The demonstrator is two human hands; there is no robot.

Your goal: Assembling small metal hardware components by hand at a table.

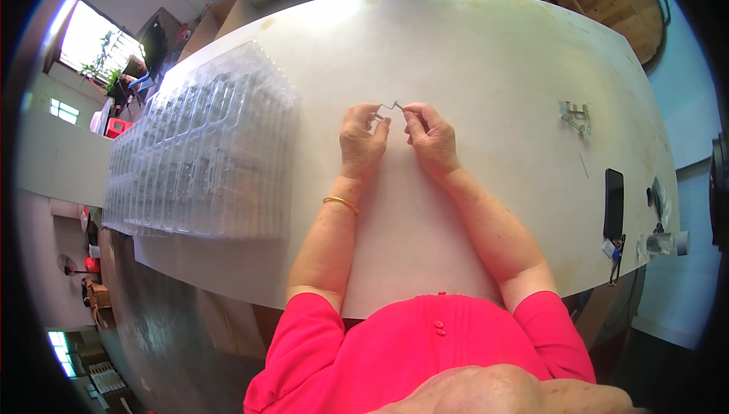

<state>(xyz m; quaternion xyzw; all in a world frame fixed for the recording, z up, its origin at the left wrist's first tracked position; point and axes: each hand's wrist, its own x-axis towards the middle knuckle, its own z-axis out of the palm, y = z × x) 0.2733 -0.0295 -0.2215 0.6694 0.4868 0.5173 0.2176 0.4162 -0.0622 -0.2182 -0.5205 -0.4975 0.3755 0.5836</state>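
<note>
Both my hands are raised over the middle of the white table (471,57), close together. Between them is a small bent metal wire piece (388,106), thin and dark grey. My left hand (362,141) pinches one end of it between thumb and fingers. At the other end, my right hand (433,139) pinches a short pin-like part of it. The fingers hide much of the piece, so its full shape does not show. A small heap of metal clips (575,116) lies on the table to the right, with a thin metal rod (584,166) just nearer to me.
Clear plastic trays (205,148) with small parts inside stand in a tall stack on the left. At the right edge are a black phone (613,203), a key bunch (616,251) and a clear bottle (661,244) on its side. A round wooden board (607,4) stands beyond the far right corner.
</note>
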